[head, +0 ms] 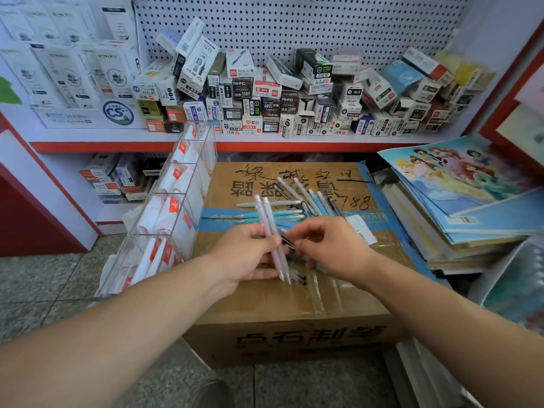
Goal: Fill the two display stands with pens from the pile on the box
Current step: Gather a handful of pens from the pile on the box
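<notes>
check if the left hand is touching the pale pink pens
Touching. The head view shows the left hand curled round the pale pink pens, which stick out above and below its grip.

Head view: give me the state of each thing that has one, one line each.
Left hand, grips two pale pens.
Right hand, pinches a dark pen.
Cardboard box, closed, taped.
Pen pile, loose on the cardboard box.
Display stand, tilted beside the box.

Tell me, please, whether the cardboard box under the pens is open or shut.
Shut: the cardboard box has its top flaps closed flat and taped, and the pens lie loose on top.
</notes>
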The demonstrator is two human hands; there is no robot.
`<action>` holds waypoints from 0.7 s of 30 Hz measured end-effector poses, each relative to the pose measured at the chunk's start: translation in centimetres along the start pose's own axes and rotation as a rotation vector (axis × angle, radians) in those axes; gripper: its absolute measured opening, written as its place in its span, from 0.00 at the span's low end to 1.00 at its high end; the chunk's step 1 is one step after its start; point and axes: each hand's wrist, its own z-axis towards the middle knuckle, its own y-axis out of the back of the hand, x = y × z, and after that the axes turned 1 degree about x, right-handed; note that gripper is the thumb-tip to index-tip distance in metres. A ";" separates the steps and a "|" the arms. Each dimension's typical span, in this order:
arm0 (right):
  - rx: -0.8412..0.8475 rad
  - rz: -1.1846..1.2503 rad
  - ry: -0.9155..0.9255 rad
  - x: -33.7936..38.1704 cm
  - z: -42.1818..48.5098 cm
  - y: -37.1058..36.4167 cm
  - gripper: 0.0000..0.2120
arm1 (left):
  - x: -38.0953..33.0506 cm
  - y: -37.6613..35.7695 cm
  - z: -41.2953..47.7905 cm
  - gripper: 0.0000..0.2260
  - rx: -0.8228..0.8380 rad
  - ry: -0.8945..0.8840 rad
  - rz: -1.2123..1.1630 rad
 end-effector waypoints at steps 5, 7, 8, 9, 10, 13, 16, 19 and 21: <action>-0.131 -0.463 0.008 -1.8 1.0 1.4 0.04 | 0.3 0.5 0.2 0.08 -0.030 0.019 0.017; -0.082 -0.561 -0.013 -1.9 1.2 1.1 0.05 | 0.3 0.6 0.0 0.08 -0.012 0.019 0.006; -0.067 -0.593 -0.022 -2.0 1.4 0.8 0.06 | 0.3 0.7 -0.1 0.08 -0.005 0.017 -0.002; -0.060 -0.617 -0.033 -2.0 1.6 0.6 0.08 | 0.3 0.7 -0.2 0.08 -0.001 0.014 -0.009; -0.057 -0.633 -0.045 -1.9 1.7 0.5 0.09 | 0.3 0.8 -0.2 0.08 0.000 0.009 -0.013; -0.062 -0.681 -0.058 -1.9 2.1 0.5 0.09 | 0.3 0.9 -0.1 0.08 -0.013 -0.017 0.002; -0.043 -0.690 -0.081 -1.7 2.0 0.7 0.11 | 0.7 1.1 -0.1 0.08 -0.023 -0.028 0.044; -0.009 -0.673 -0.091 -1.4 1.9 0.7 0.13 | 0.9 1.1 -0.2 0.10 -0.011 -0.033 0.073; 0.011 -0.671 -0.078 -1.3 1.8 0.5 0.14 | 0.9 1.0 -0.2 0.11 0.008 -0.036 0.076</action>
